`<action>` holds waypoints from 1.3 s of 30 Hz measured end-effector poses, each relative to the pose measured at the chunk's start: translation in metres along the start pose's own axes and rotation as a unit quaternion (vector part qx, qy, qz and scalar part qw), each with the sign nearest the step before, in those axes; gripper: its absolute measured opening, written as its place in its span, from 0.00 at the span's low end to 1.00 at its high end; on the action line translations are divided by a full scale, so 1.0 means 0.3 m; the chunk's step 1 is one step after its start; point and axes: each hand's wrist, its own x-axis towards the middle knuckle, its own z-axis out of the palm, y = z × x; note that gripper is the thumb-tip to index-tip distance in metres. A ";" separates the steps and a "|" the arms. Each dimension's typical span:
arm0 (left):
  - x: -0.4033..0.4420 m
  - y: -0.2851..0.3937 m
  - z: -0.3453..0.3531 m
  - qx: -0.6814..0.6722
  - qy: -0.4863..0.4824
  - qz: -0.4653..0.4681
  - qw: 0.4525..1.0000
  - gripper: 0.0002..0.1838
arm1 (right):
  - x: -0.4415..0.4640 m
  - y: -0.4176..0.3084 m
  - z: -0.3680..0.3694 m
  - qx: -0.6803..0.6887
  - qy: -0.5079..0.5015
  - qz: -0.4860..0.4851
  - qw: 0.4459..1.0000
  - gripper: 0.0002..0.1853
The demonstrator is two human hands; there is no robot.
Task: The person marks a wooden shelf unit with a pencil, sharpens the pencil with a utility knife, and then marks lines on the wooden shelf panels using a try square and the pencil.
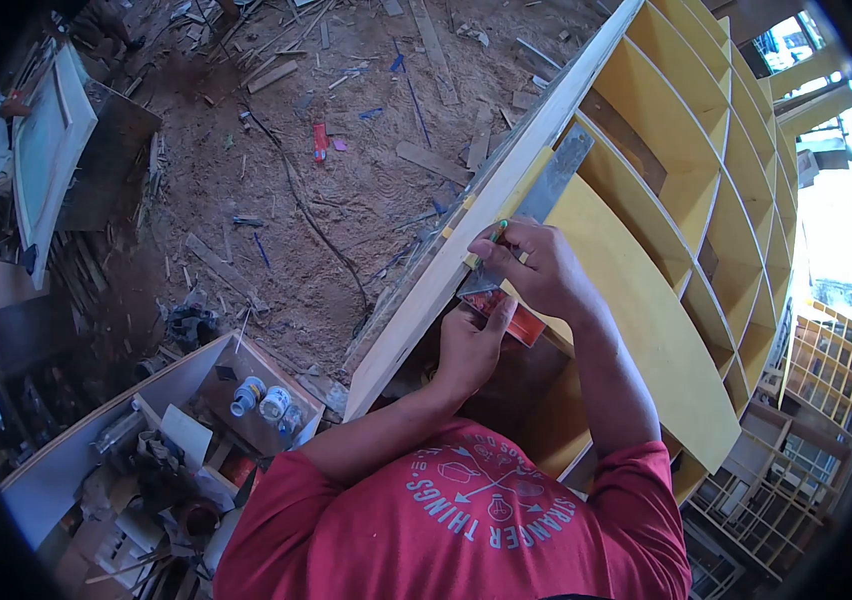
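My left hand (471,348) is closed on the red-orange handle (524,325) of what looks like a try square. Its wide steel blade (568,160) runs up and to the right along a pale timber edge (426,310) and a narrow yellow strip (529,185). Just above, my right hand (538,262) pinches a thin, green-ended pencil (502,230) close to the blade; its point is hidden. Under my right forearm lies a curved yellow panel (636,300) of the large wooden frame.
Yellow grid compartments (736,200) rise to the right. A wooden box (126,385) of bottles and tools stands at the lower left. Wood scraps and a dark cable (301,200) lie on the dusty ground. Another person's hand (16,105) touches a pale panel (54,150) at far left.
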 end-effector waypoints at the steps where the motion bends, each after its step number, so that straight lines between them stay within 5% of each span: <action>1: 0.001 -0.003 -0.003 0.005 -0.003 0.003 1.000 0.11 | 0.000 0.000 0.001 0.013 0.003 0.000 1.000 0.21; 16: 0.008 -0.012 -0.009 -0.007 -0.009 -0.013 1.000 0.11 | 0.003 -0.019 -0.006 0.003 -0.008 0.023 1.000 0.20; 22: 0.008 -0.019 -0.004 -0.031 -0.009 -0.025 0.999 0.11 | 0.016 0.015 -0.002 -0.065 0.009 -0.081 0.995 0.20; 25: 0.006 -0.015 -0.002 -0.020 -0.006 -0.029 0.999 0.12 | 0.028 -0.009 -0.036 -0.071 -0.015 -0.007 0.997 0.17; 35: 0.000 -0.008 0.006 -0.027 -0.009 -0.013 1.000 0.13 | 0.226 0.131 -0.301 -0.170 0.199 0.031 0.965 0.21; 39: 0.005 -0.012 0.001 -0.008 -0.010 -0.010 1.000 0.13 | 0.221 0.135 -0.280 -0.245 0.219 -0.092 0.940 0.11</action>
